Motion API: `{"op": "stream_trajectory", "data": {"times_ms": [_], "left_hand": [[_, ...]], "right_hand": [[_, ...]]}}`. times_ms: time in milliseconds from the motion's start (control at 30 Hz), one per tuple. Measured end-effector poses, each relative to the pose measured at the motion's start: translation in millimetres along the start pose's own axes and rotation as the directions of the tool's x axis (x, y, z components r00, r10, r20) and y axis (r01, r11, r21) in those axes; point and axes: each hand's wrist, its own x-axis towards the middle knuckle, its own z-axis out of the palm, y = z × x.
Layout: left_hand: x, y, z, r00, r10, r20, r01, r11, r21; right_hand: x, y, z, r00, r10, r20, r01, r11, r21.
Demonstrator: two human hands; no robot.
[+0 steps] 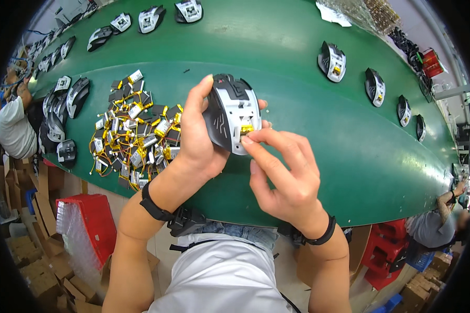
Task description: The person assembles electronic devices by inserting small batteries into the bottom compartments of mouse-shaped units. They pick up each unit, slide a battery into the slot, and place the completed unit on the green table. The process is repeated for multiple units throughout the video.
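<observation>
In my left hand [196, 128] is a black and white computer mouse [234, 112], gripped by its sides and tilted up above the green bench. A small yellow-taped battery [246, 128] sits in the opening of its white section. My right hand [290, 169] has its fingertips together at the edge of that opening, right beside the battery. What they pinch, if anything, is too small to make out. To the left of my left hand lies a heap of small silver, black and yellow batteries [136, 130] with thin wires and white connectors.
More mice [62, 104] are clustered at the bench's left end. Others stand along the far edge, and several, such as one mouse [331, 61], form a row at right. Red crates [89, 224] and cardboard boxes [47, 208] are below. Other people work at both ends.
</observation>
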Motion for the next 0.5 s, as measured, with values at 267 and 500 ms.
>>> {"op": "stream_trajectory", "data": {"times_ms": [267,500], "left_hand": [[-1,-3,0,0.999,0.019,0.049,-0.021,0.999,0.045],[2,-5,-8,0.999,0.04,0.011,-0.04,0.997,0.062]], "right_hand": [[-6,1,-2,0.998,0.043,-0.044,-0.045,0.999,-0.025],[-8,-5,3,0.996,-0.063,0.061,0.076,0.965,-0.251]]}}
